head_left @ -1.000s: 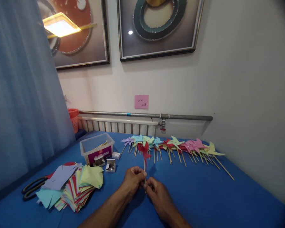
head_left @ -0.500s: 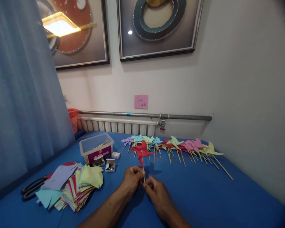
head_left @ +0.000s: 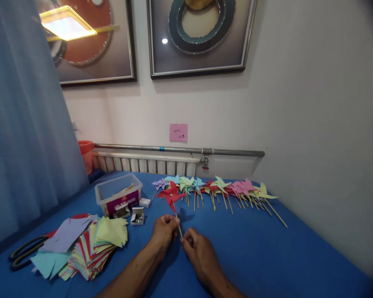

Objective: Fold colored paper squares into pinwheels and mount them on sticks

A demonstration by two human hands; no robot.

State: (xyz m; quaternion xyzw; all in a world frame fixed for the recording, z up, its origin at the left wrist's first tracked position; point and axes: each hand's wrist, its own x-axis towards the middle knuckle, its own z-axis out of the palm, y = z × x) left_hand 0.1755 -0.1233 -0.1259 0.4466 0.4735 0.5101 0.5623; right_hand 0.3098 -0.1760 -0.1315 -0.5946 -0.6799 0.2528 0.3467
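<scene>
A red paper pinwheel on a thin wooden stick is held up over the blue tabletop, tilted to the left. My left hand is closed round the stick below the red blades. Lower down, my right hand pinches the stick near its bottom end between thumb and fingers. Behind my hands lies a row of pinwheels in purple, blue, green, red, pink and yellow, their sticks pointing toward me.
Cut paper sheets lie stacked at the left, partly over black-handled scissors. Behind them stand a clear plastic box with sticks and a small open box of metal pins. A radiator and pipe line the wall.
The pinwheel has tipped further left, its blades turned slightly. Both hands keep their hold on the stick. The whole view has shifted, so things appear further left.
</scene>
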